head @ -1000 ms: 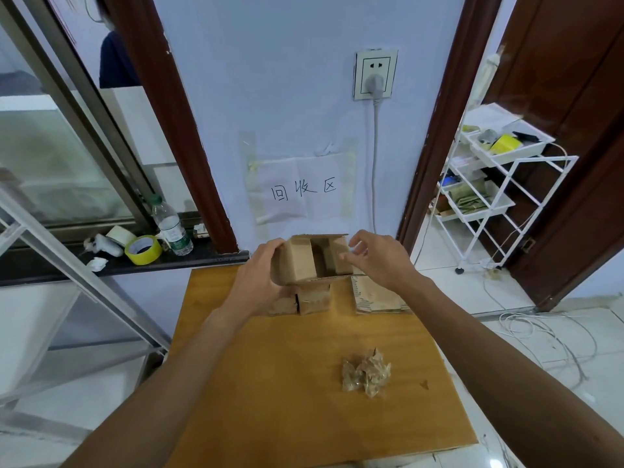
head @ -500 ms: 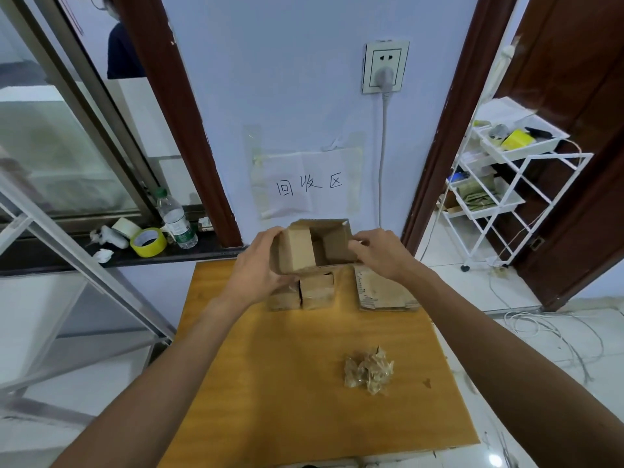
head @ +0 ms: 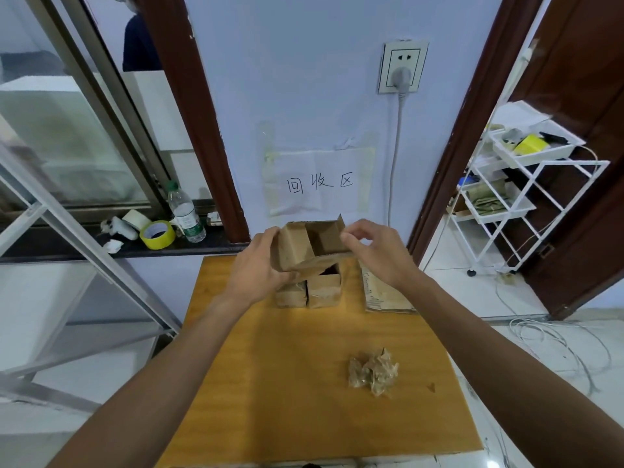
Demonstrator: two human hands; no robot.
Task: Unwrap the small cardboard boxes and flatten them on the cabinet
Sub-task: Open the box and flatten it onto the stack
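**Opened box held over the cabinet.** A small brown cardboard box with its top open [head: 304, 248] is held raised at the far middle of the orange-brown wooden cabinet top [head: 270, 383]. It sits directly above two further small brown cardboard boxes [head: 324, 288], which stand side by side on the wood. The left hand [head: 260, 265] is clasped round the left wall and lower near corner of the held box. The upper edge of the right wall is pinched between thumb and fingers of the right hand [head: 378, 255], and the hollow interior is exposed. A pile of flattened cardboard [head: 385, 295] lies just right of the standing boxes. A crumpled wad of clear brownish tape [head: 373, 369] lies nearer, towards the right.

**Handling.** The held box is judged light. Its thin board is likely stiff across each panel but yielding along the creases. It is best taken at two opposite walls, as it is here, so that the box can be sheared flat along its corner folds. Pressure on the middle of a panel would be expected to buckle it rather than fold it. Any tape left on the underside, which is not visible, would resist flattening.
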